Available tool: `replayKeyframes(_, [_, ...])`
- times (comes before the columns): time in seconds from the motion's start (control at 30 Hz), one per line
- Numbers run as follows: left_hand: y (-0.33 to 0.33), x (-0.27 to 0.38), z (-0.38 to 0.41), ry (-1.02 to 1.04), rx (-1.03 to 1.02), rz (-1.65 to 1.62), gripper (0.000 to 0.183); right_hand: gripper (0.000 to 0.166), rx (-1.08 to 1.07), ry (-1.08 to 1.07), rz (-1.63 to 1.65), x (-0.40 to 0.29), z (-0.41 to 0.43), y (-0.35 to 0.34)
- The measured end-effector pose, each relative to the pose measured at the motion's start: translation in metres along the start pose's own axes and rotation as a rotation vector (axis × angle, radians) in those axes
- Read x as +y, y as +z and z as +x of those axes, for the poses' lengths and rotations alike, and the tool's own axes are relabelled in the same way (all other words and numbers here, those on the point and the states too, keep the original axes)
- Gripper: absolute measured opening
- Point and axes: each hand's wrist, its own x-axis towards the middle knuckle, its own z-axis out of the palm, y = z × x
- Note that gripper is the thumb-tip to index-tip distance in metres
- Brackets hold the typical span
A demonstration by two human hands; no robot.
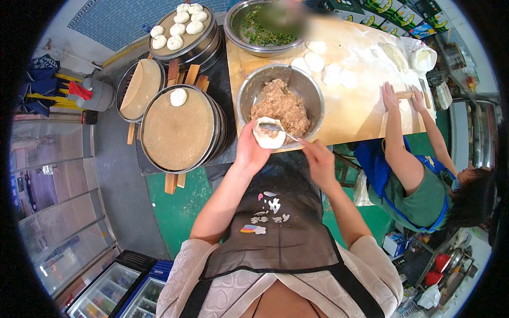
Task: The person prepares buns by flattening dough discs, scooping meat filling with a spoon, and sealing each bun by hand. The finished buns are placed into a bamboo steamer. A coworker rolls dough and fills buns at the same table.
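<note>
My left hand [250,151] holds a round dough wrapper [269,139] over the near left rim of a steel bowl [243,93] of minced meat filling [280,104]. A metal spoon [289,136] is gripped in my right hand [319,161]; its bowl rests on the wrapper, where a little filling shows. Left of the bowl, one bun [178,97] sits near the back of a round steamer tray [175,135] lined with mesh. Several flat wrappers [314,62] lie on the floured wooden board beyond the bowl's right side.
A co-worker [417,183] at the right has both hands on a rolling pin [404,95] over the board [350,119]. Behind stand a bowl of chopped greens [248,33] and stacked steamers with several buns [181,30]. A folded mesh liner [139,85] lies in another steamer at left.
</note>
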Motion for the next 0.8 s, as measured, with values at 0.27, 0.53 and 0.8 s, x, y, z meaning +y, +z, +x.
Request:
replayKeyframes(0.27, [-0.01, 0.019, 0.009, 0.113, 0.048, -0.058, 0.034, 0.037, 0.17, -0.294, -0.249, 0.034, -0.015, 0.007])
replayKeyframes(0.53, [0.006, 0.037, -0.017, 0.019, 0.029, 0.095, 0.027, 0.016, 0.032, -0.146, -0.201, 0.01, 0.035, 0.008])
replayKeyframes(0.8, [0.015, 0.02, -0.039, -0.012, -0.066, 0.285, 0.02, 0.018, -0.223, 0.301, 0.839, -0.03, 0.043, 0.036])
